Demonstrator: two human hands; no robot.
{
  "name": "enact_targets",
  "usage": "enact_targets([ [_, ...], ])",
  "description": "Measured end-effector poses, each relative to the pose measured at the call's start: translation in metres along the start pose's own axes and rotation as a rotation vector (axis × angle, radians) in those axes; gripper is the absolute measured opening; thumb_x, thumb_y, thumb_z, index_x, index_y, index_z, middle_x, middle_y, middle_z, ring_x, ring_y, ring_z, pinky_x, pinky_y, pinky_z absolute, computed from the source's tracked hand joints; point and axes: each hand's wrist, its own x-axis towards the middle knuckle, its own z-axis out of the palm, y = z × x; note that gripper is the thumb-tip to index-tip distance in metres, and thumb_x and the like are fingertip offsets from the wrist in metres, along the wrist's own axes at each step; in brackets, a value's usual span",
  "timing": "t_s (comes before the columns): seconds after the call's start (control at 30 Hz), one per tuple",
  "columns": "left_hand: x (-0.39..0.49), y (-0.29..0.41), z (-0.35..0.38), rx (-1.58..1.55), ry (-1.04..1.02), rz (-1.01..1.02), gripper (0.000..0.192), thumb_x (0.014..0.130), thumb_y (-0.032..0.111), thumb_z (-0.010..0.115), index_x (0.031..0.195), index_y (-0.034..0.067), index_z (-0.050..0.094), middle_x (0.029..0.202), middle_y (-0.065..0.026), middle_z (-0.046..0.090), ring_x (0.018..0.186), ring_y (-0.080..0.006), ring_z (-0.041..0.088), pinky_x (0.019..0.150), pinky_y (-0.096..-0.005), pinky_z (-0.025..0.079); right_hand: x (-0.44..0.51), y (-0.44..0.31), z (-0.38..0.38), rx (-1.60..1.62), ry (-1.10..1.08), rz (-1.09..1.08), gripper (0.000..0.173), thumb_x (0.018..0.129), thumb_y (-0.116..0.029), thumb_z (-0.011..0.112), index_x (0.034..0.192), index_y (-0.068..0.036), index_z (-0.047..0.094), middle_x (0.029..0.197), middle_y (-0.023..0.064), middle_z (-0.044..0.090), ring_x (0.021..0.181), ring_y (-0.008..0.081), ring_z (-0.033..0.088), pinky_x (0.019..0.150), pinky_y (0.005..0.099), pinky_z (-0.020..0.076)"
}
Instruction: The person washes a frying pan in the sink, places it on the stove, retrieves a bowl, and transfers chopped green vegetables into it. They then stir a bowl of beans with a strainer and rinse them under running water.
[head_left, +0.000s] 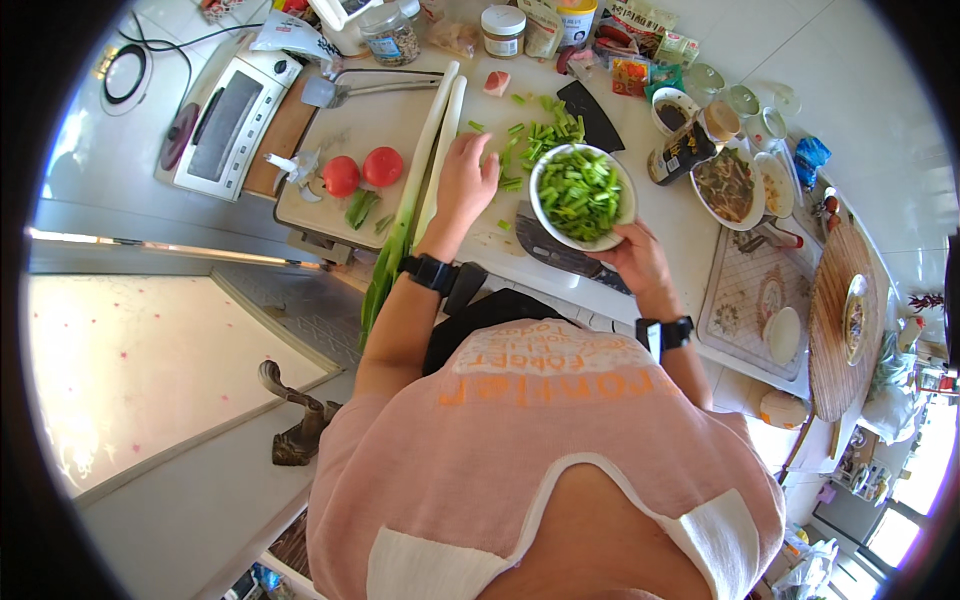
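My right hand (641, 259) grips the rim of a white bowl (628, 184) heaped with chopped green stalks (581, 191). More cut green pieces (551, 139) lie loose on the white counter (491, 255), just beyond and left of the bowl. My left hand (466, 176) holds nothing; its fingers are slightly curled, with the thumb apart. It is over the counter beside two long leeks or large scallions (424, 161). A black flat object (592, 112) lies behind the bowl, and a dark patterned flat thing (559, 244) is partly hidden under it.
Two tomatoes (361, 174) and a spatula (375, 90) lie on a cutting board (300, 210) at left, near a toaster oven (232, 120). A small meat piece (496, 83), jars and packets stand behind. At right are a sauce bottle (679, 157) and a noodle-like dish (724, 187).
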Motion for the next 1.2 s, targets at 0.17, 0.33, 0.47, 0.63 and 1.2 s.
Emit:
enact_targets([
  [0.17, -0.052, -0.023, 0.021, 0.468, -0.328, 0.076, 0.087, 0.084, 0.063, 0.055, 0.148, 0.011, 0.028, 0.150, -0.0321, 0.017, 0.138, -0.0513, 0.016, 0.112, -0.0522, 0.023, -0.035, -0.012, -0.022, 0.023, 0.042, -0.072, 0.035, 0.092, -0.006, 0.043, 0.125, 0.005, 0.042, 0.115, 0.0221, 0.059, 0.096, 0.0345, 0.067, 0.078, 0.0466, 0.0606],
  [0.33, -0.036, -0.037, 0.036, 0.514, -0.258, 0.115, 0.088, 0.084, 0.065, 0.053, 0.150, 0.014, 0.026, 0.151, -0.0319, 0.014, 0.140, -0.0505, 0.013, 0.113, -0.0556, 0.019, -0.047, -0.009, -0.026, 0.025, 0.047, -0.067, 0.036, 0.091, -0.006, 0.044, 0.126, 0.004, 0.042, 0.114, 0.0228, 0.060, 0.095, 0.0351, 0.067, 0.076, 0.0460, 0.0611],
  [0.47, -0.012, -0.042, 0.050, 0.430, -0.145, 0.051, 0.082, 0.086, 0.064, 0.049, 0.148, 0.013, 0.031, 0.152, -0.0294, 0.016, 0.139, -0.0509, 0.013, 0.112, -0.0549, 0.020, -0.050, -0.003, -0.025, 0.024, 0.036, -0.043, 0.038, 0.091, -0.007, 0.044, 0.127, 0.004, 0.041, 0.115, 0.0223, 0.060, 0.096, 0.0354, 0.067, 0.077, 0.0466, 0.0609],
  [0.63, 0.011, -0.032, 0.065, 0.498, -0.139, -0.072, 0.074, 0.089, 0.057, 0.052, 0.145, 0.013, 0.036, 0.150, -0.0297, 0.021, 0.137, -0.0510, 0.020, 0.111, -0.0532, 0.024, -0.051, 0.001, -0.022, -0.001, 0.006, -0.014, 0.040, 0.091, -0.007, 0.044, 0.129, 0.004, 0.039, 0.115, 0.0207, 0.060, 0.095, 0.0332, 0.067, 0.076, 0.0453, 0.0612],
  [1.2, 0.054, -0.059, 0.064, -0.165, -0.324, -0.051, 0.071, 0.096, 0.055, 0.034, 0.135, -0.002, 0.046, 0.140, -0.0251, 0.043, 0.135, -0.0373, 0.034, 0.111, -0.0419, 0.028, -0.034, 0.011, 0.008, -0.036, -0.147, 0.095, 0.043, 0.095, -0.007, 0.043, 0.137, 0.002, 0.037, 0.124, 0.0198, 0.054, 0.106, 0.0347, 0.062, 0.084, 0.0490, 0.0576],
])
